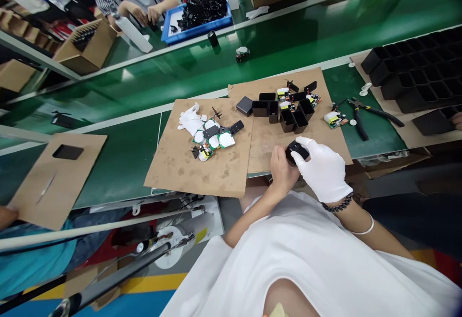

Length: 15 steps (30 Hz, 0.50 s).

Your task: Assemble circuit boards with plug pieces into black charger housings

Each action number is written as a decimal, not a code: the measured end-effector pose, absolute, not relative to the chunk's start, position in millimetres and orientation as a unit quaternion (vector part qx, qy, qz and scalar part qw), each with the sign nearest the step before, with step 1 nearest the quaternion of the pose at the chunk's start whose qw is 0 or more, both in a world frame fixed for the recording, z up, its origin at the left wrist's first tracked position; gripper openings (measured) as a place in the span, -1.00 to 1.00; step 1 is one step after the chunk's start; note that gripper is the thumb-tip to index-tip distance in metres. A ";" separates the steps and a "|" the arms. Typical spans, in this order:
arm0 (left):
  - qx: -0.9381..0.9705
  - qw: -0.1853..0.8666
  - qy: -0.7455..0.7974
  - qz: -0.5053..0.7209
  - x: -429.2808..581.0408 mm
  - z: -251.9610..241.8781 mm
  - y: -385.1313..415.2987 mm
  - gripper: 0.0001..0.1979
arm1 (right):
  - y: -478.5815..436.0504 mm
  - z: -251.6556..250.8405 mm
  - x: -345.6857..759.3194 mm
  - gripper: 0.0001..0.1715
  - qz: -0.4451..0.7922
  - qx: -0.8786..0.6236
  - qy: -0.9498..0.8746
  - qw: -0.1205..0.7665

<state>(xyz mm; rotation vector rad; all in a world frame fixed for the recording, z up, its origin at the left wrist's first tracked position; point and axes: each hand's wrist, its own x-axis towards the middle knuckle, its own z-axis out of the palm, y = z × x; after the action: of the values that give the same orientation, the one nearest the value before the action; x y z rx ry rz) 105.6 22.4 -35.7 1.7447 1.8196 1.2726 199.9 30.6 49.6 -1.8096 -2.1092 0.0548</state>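
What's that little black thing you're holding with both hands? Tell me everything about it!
It is a little black box, dark and smooth with rounded corners, and it looks like plastic. Only its top and one side show; the hands hide the rest. The bare left hand grips one side, and the white-gloved right hand wraps over the other. It sits at the near edge of the brown cardboard sheet, close to similar open black boxes. Whether it rests on the sheet cannot be told.
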 end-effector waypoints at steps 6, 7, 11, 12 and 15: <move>0.611 0.156 0.636 0.444 106.5 -35.8 20.2 -0.69 | 28.9 56.0 198.7 -0.66 0.033 -0.648 -0.747 0.144; 0.614 0.148 0.631 0.450 105.8 -36.9 19.6 -0.64 | 28.5 55.6 197.5 -0.65 0.036 -0.647 -0.749 0.141; 0.649 0.111 0.606 0.447 102.0 -45.7 18.1 -0.56 | 25.6 41.6 196.5 -0.61 0.030 -0.635 -0.751 0.178; 0.655 0.106 0.605 0.441 101.3 -48.3 18.1 -0.56 | 24.7 35.0 198.1 -0.63 0.029 -0.625 -0.753 0.203; 0.657 0.099 0.603 0.441 100.2 -54.5 18.8 -0.53 | 22.2 12.6 206.3 -0.70 0.035 -0.580 -0.763 0.282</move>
<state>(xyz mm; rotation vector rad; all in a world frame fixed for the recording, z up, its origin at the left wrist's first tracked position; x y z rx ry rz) 100.2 18.8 -54.5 1.9441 1.7838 1.3031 206.3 22.2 12.6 -1.5536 -2.0436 0.0929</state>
